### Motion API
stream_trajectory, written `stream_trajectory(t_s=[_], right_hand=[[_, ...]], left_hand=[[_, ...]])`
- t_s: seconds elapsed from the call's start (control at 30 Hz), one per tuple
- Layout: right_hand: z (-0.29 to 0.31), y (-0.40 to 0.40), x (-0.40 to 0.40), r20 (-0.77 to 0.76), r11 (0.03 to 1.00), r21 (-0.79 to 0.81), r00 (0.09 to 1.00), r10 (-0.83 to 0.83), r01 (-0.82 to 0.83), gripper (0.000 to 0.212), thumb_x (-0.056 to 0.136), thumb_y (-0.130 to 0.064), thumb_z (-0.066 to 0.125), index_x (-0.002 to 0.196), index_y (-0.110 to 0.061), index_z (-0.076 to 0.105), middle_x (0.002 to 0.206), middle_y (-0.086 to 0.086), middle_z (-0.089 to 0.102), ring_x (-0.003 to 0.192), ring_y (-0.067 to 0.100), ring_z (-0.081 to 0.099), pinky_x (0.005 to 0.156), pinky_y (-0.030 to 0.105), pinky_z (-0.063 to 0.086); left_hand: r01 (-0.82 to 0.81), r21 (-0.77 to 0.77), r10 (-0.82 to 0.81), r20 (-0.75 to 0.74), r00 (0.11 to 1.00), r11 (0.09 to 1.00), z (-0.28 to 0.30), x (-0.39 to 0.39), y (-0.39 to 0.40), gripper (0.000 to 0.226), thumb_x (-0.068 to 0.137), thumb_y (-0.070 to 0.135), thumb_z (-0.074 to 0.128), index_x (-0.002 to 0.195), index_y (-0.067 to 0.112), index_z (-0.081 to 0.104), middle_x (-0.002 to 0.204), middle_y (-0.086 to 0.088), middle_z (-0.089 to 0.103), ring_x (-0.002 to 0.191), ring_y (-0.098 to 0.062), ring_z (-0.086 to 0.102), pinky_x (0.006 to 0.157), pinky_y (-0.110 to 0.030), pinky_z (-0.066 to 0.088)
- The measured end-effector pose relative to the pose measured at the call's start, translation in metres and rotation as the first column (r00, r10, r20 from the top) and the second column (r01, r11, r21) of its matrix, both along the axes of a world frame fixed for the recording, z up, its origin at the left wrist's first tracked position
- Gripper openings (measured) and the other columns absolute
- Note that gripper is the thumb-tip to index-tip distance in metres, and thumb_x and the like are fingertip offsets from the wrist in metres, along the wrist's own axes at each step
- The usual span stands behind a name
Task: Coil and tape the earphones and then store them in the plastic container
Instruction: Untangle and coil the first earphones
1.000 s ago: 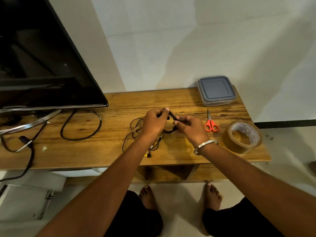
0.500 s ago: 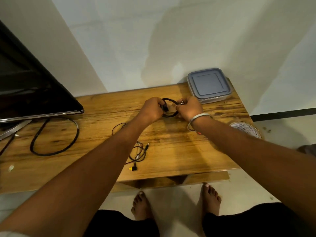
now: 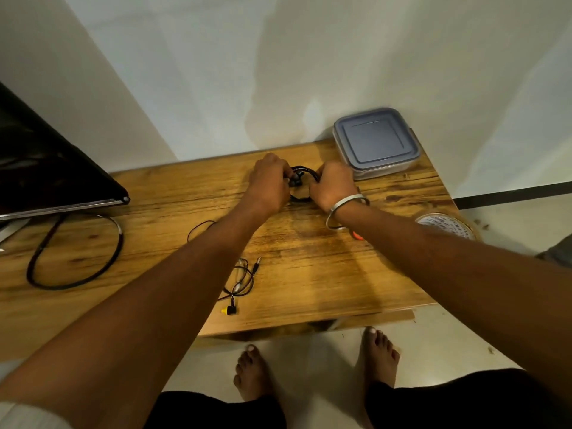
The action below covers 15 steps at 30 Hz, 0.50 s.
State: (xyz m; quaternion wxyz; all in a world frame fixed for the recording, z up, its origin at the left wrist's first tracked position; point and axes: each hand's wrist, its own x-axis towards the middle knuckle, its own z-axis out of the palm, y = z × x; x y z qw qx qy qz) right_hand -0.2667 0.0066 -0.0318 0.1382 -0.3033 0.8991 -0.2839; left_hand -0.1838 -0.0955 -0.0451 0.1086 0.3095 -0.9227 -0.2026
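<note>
Both our hands, left hand (image 3: 267, 184) and right hand (image 3: 332, 187), curl around the black earphones (image 3: 301, 178), held as a loop over the wooden table (image 3: 309, 258). Plastic container (image 3: 376, 142) sits lidded just right of them. Second thin cable (image 3: 240, 280) lies nearer us.

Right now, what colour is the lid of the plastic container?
Blue-grey; the lid shows best in the head view, closed on the plastic container.

Single head-worn wide-angle view, looking forward and steeply down, close over the wooden table (image 3: 309, 258), wall behind, feet below
</note>
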Motion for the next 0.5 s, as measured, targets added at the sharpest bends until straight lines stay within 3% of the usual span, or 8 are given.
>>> stream_trajectory(t_s=[0.1,0.2,0.37,0.5], right_hand=[[-0.001,-0.002,0.000,-0.078,0.997,0.052,0.995,0.056,-0.052,0.025,0.089,-0.020,0.058,0.100,0.002,0.063,0.108,0.021,0.062,0.102,0.031,0.059,0.078,0.030,0.045],[-0.001,-0.001,0.001,-0.128,0.994,0.061,0.987,0.101,-0.093,0.032,0.090,-0.019,0.058,0.117,-0.002,0.055,0.126,0.019,0.046,0.111,0.030,0.052,0.091,0.033,0.043],[0.001,0.002,0.004,-0.286,0.961,-0.004,0.921,0.265,-0.278,0.034,0.082,-0.014,0.063,0.115,-0.010,0.054,0.121,0.016,0.039,0.101,0.032,0.049,0.088,0.040,0.048],[0.000,-0.002,0.006,-0.315,0.917,0.133,0.861,0.399,-0.376,0.035,0.084,-0.018,0.057,0.119,-0.020,0.055,0.129,0.013,0.033,0.111,0.033,0.035,0.089,0.039,0.038]], left_hand=[[0.010,0.016,-0.009,-0.049,0.999,1.000,-0.004,0.003,-0.003,0.012,0.086,0.006,0.061,0.096,0.009,0.068,0.114,-0.013,0.055,0.109,-0.029,0.051,0.094,-0.040,0.045],[0.042,0.046,-0.038,-0.094,0.995,0.998,-0.004,0.008,-0.009,0.010,0.086,0.006,0.061,0.094,0.007,0.068,0.110,-0.012,0.054,0.108,-0.028,0.050,0.090,-0.031,0.043],[0.071,0.045,-0.068,-0.071,0.995,0.996,-0.001,0.013,-0.015,0.015,0.086,0.004,0.061,0.098,0.003,0.069,0.107,-0.013,0.057,0.100,-0.024,0.053,0.079,-0.021,0.037],[0.078,0.049,-0.073,-0.096,0.993,0.996,0.001,0.014,-0.014,0.014,0.084,0.002,0.060,0.096,0.003,0.068,0.102,-0.010,0.056,0.091,-0.020,0.053,0.076,-0.028,0.043]])
